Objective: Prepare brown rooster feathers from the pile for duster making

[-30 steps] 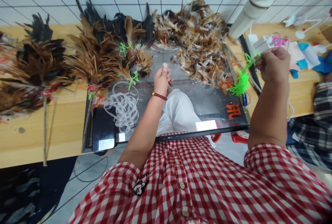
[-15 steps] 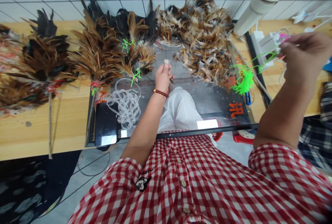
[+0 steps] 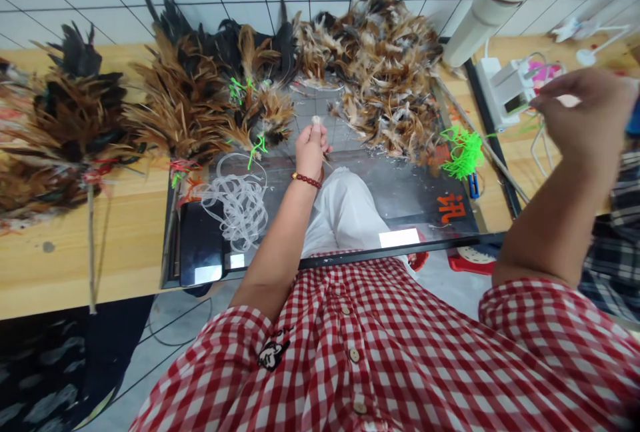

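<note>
Green strands (image 3: 461,153) lie between the hands, nearer the right hand (image 3: 587,112), its pinch narrow, contents unclear; the left hand (image 3: 311,150) grips a pale-tipped piece (image 3: 316,120).

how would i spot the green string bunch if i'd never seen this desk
Find the dark glassy panel, then its right edge. There, just right of the near end of the feather pile, sits the green string bunch: a thick tangled clump, unlike the small green ties at left.

Bright light, blurred right fingers (image 3: 563,83)
</note>
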`<state>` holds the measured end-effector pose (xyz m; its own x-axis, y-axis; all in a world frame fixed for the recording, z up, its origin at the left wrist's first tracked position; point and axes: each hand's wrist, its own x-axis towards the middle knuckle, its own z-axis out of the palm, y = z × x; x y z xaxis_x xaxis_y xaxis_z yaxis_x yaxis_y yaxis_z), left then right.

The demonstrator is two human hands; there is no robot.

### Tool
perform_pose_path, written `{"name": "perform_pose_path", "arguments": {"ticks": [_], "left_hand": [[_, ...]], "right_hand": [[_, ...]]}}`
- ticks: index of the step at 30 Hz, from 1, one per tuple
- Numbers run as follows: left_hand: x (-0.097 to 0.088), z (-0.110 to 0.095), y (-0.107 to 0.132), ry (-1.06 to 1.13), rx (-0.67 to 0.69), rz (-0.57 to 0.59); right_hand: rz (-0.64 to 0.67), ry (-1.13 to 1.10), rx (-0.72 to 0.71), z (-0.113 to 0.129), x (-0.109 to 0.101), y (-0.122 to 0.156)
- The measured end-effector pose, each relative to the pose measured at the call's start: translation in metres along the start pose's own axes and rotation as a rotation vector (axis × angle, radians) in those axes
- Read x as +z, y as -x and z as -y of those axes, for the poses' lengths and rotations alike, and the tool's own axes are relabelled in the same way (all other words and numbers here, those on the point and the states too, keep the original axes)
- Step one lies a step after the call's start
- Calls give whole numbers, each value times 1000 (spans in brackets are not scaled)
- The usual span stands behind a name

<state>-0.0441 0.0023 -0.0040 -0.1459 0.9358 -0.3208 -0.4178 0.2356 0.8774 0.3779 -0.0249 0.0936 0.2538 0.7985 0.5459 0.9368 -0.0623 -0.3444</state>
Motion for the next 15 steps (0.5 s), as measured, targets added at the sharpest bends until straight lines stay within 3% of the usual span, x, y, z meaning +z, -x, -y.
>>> {"name": "perform_pose_path", "arguments": {"ticks": [3, 5, 10, 15], "left_hand": [[0, 0, 0, -14, 10, -1], [1, -1, 1, -19, 13, 9], [9, -5, 14, -8, 10, 143], [12, -8, 26, -79, 18, 369]], "right_hand": [[-262, -531, 56, 29, 12, 8], [-282, -721, 35, 53, 22, 15], [232, -723, 11, 134, 62, 45], [437, -684, -226, 200, 119, 71]]}}
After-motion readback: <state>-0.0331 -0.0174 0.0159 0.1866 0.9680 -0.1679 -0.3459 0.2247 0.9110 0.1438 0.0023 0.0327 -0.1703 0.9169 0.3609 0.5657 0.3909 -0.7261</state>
